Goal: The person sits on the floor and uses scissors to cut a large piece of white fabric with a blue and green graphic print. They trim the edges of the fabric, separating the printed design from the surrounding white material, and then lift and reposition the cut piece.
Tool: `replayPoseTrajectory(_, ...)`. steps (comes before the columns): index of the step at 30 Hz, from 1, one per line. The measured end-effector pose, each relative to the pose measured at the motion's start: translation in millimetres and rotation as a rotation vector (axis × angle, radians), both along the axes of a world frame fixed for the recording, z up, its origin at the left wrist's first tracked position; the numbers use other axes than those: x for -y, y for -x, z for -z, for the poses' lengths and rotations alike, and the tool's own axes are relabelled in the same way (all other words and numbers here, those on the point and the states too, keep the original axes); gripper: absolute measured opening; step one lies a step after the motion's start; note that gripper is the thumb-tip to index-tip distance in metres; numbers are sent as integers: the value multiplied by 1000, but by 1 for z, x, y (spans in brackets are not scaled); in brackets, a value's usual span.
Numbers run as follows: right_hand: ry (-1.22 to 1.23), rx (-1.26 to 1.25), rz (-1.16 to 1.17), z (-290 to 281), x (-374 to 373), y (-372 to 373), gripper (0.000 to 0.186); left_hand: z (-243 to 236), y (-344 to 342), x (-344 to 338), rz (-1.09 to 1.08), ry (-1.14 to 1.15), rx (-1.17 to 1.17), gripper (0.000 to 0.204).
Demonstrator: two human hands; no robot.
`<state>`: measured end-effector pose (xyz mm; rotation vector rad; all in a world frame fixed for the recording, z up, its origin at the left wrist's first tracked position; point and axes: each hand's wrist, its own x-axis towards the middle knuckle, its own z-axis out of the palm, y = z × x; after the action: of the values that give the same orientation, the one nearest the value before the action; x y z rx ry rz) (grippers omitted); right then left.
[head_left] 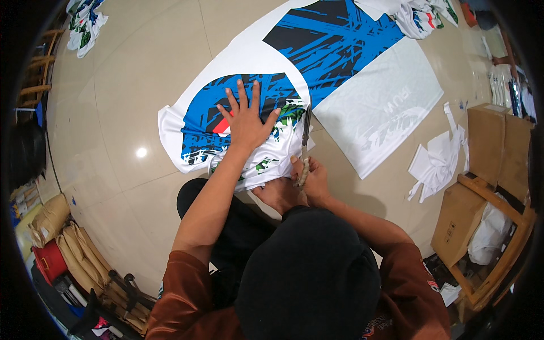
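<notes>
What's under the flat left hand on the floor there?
The left hand presses on printed blue, black and white fabric spread on the tiled floor. The print beneath the palm is hidden.

The left hand (246, 120) lies flat, fingers spread, on the blue, black and white printed fabric (283, 73) spread over the floor (130, 85). Just right of it, the right hand (310, 180) has its grip closed around scissors (305, 148), blades pointing away along the fabric's printed edge. White scraps (436, 164) lie well right of that grip.
</notes>
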<state>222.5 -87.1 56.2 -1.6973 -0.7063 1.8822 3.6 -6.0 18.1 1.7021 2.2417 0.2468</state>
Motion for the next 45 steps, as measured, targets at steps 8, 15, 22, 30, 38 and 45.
replayPoseTrajectory(8,57,-92,41,-4,-18,-6,31,-1,-19,5,16,2,23,117)
replayPoseTrajectory(15,62,-132,51,-9,-23,-3,29,-2,-17,6,20,49,16,126)
replayPoseTrajectory(22,-1,-108,-13,2,-25,-1,32,-3,-17,6,19,44,19,126)
replayPoseTrajectory(30,16,-56,17,-3,-28,2,31,-1,-17,6,22,50,13,127)
replayPoseTrajectory(38,12,-73,-29,10,-28,-19,31,-3,-17,6,18,37,-4,126)
replayPoseTrajectory(45,29,-73,-52,-4,-37,-17,26,-5,-15,5,13,68,-14,127)
